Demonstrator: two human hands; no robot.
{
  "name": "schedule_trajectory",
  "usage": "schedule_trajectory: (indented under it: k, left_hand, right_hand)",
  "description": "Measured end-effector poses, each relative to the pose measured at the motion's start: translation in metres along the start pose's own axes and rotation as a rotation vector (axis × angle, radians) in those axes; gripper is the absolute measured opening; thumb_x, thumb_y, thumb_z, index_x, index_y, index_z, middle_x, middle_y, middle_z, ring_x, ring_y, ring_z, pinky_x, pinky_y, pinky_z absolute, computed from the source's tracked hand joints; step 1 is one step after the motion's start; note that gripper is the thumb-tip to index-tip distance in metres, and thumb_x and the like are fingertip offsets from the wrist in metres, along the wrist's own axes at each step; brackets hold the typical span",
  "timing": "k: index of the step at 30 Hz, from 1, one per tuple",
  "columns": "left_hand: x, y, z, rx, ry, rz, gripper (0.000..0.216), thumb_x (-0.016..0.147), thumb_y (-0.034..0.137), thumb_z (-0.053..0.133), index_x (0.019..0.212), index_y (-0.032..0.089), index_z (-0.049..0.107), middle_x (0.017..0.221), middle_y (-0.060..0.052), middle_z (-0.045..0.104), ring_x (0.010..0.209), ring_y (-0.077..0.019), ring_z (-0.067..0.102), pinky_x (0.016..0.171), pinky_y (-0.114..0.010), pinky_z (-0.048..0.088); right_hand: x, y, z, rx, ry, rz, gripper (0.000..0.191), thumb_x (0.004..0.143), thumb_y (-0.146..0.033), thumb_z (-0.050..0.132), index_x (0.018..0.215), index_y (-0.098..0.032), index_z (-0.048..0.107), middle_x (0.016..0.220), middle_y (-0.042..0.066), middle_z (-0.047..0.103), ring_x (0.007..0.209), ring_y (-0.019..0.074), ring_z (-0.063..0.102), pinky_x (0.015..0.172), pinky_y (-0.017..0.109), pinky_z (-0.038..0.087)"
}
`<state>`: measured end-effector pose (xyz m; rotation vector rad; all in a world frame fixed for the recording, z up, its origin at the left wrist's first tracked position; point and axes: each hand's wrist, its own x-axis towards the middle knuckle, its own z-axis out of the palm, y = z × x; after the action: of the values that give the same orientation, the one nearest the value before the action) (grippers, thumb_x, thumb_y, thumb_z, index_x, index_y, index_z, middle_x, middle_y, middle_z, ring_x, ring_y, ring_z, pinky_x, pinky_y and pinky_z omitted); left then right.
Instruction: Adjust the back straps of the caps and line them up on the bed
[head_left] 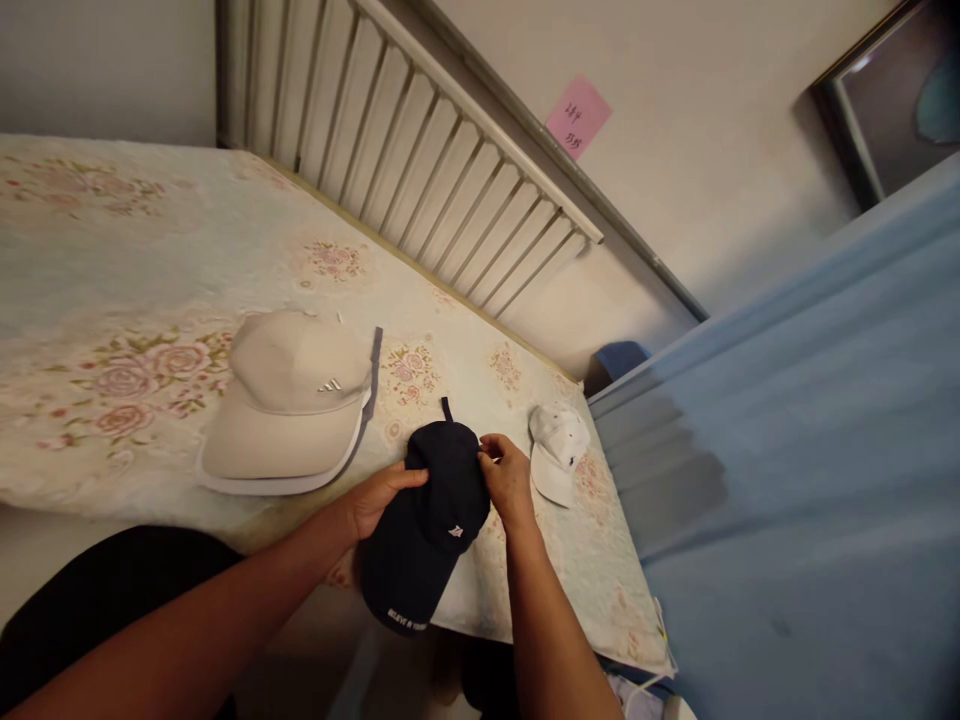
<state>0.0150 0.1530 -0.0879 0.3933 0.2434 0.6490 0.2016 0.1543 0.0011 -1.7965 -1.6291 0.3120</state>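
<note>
A dark navy baseball cap (442, 500) with white lettering on its brim is between my hands at the table's near edge, its brim pointing toward me. My left hand (382, 497) grips the cap's left side, thumb on top and the other fingers hidden beneath. On the opposite side, my right hand (506, 475) pinches the crown's edge between thumb and fingers. A short dark strap sticks out behind the crown. To the left lies a beige cap (289, 395) with a small metallic logo and a grey strap. A white cap (556, 450) rests to the right of my right hand.
The caps are on a table with a floral tablecloth (247, 240). A white radiator (420, 150) stands along the wall behind it, with a pink note (579, 117) above. A blue curtain (810, 480) borders the right side. A framed mirror or picture (885, 100) hangs upper right.
</note>
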Motion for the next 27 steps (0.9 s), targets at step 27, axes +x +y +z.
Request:
schedule_trajectory:
  k: [27]
  left_hand:
    - [0.000, 0.004, 0.000, -0.134, 0.079, -0.181, 0.037, 0.082, 0.038, 0.061, 0.099, 0.006, 0.067, 0.085, -0.014, 0.074, 0.076, -0.0263, 0.068, 0.088, -0.043, 0.048]
  right_hand:
    - [-0.048, -0.039, 0.013, -0.089, 0.174, -0.334, 0.031, 0.087, -0.019, 0.042, 0.112, -0.015, 0.060, 0.120, 0.014, 0.062, 0.114, 0.0228, 0.057, 0.099, 0.044, 0.045]
